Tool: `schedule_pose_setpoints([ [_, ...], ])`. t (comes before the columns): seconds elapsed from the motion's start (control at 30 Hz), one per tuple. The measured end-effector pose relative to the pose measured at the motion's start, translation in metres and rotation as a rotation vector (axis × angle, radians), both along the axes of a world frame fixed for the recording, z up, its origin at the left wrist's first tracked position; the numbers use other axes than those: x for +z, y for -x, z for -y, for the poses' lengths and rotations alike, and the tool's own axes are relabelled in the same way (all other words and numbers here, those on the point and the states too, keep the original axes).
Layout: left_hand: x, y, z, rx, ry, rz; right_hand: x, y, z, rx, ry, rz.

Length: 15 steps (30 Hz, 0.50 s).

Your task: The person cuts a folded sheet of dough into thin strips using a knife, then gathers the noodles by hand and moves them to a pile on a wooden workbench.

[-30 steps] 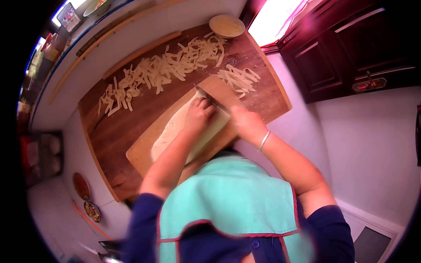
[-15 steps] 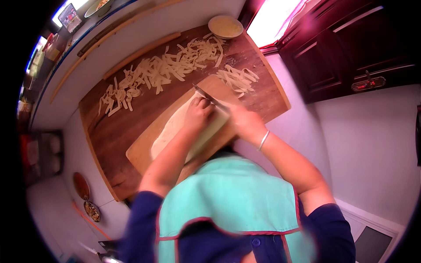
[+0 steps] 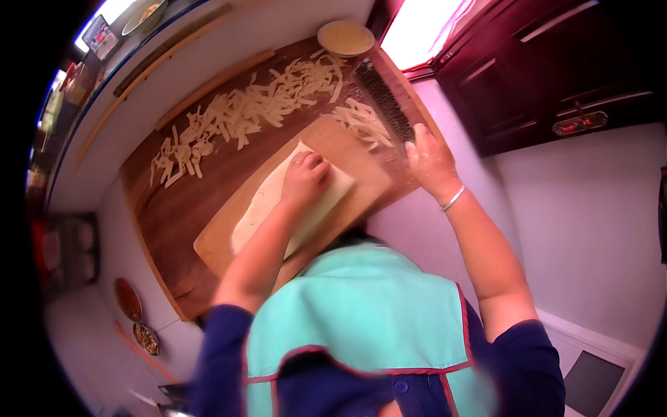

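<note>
A folded sheet of pale dough lies slantwise on the wooden cutting board. My left hand rests on its upper part, fingers curled together and pressing down. Out to the right, my right hand grips a wide-bladed kitchen knife by its end; the fingers hide the handle. The blade's broad, dark, speckled face shows, tilted up and left, away from the dough. Just beyond the board, left of the blade, is a small heap of cut noodles.
A long spread of cut noodles covers the far side of the brown wooden table. A bowl of pale yellow contents stands at the far corner. A rolling pin lies along the back edge. Dark red cabinets rise at right.
My right hand has carried the knife from the dough's cut end out to the right, past the small noodle heap, turning its blade face into view. My left hand has stayed on the dough.
</note>
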State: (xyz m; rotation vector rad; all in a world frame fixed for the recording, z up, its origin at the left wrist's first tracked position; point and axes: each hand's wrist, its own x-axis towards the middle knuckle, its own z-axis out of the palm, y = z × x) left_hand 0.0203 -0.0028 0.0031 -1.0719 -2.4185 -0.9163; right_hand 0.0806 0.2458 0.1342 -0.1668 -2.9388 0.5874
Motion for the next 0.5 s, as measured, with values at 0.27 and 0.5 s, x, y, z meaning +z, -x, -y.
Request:
schedule_pose_setpoints([
  [0.27, 0.010, 0.005, -0.021, 0.075, 0.027, 0.086, -0.032, -0.015, -0.082, -0.121, 0.063, -0.196],
  [0.5, 0.018, 0.036, -0.114, 0.047, 0.065, 0.145, -0.134, -0.025, -0.128, -0.121, -0.187, -0.037],
])
